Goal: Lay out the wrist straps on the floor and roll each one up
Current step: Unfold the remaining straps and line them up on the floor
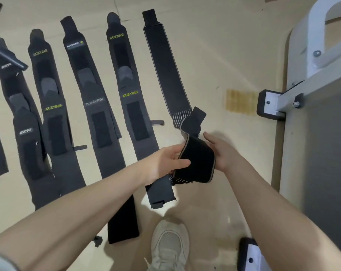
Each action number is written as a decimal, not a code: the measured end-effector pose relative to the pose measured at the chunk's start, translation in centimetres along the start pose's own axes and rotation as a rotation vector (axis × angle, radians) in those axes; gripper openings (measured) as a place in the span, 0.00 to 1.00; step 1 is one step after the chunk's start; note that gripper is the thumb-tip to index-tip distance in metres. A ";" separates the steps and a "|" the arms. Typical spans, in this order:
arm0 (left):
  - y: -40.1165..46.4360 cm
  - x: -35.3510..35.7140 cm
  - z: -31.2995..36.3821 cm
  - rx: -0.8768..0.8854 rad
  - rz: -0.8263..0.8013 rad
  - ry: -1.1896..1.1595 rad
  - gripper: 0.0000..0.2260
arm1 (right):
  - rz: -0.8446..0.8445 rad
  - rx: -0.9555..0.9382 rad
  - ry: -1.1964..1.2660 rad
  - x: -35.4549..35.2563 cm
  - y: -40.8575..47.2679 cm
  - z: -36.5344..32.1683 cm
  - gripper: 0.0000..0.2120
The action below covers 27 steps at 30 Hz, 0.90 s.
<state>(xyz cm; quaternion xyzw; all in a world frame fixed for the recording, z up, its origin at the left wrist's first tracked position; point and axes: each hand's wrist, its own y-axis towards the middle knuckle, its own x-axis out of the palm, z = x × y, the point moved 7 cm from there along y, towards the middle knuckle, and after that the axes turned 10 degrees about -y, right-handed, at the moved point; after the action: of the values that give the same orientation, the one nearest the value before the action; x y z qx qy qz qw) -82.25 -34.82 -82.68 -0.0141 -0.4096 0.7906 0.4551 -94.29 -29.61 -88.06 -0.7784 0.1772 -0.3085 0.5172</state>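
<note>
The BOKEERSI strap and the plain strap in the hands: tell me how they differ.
The BOKEERSI strap lies flat and full length on the floor; the plain strap has its near end lifted and curled between the left hand and right hand. The BOKEERSI strap carries printed labels; the plain strap shows only pale edging. Both are long and dark.

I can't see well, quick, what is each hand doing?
Left hand: grips the rolled end of the plain black strap.
Right hand: fingers straight, pressing the roll's other side.
</note>
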 end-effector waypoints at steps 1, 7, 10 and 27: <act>0.0 0.4 -1.0 -0.066 -0.068 0.017 0.15 | 0.049 -0.048 -0.049 -0.1 0.0 -0.7 0.13; 1.4 -2.0 -0.4 -0.153 0.144 -0.278 0.17 | 0.084 -0.471 -0.368 -0.1 -1.7 -4.2 0.25; 2.7 -3.6 2.0 -0.018 0.247 -0.507 0.20 | -0.086 -0.488 -0.541 1.1 -3.2 -3.8 0.28; 5.5 -4.1 5.8 0.206 0.267 -0.197 0.07 | 0.252 -0.669 -0.618 2.7 -1.6 -7.1 0.05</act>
<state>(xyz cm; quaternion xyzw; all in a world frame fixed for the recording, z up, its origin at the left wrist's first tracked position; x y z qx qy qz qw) -86.08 -42.83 -83.92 0.0558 -0.3635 0.8791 0.3031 -97.00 -35.50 -83.81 -0.9301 0.1975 0.0768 0.3000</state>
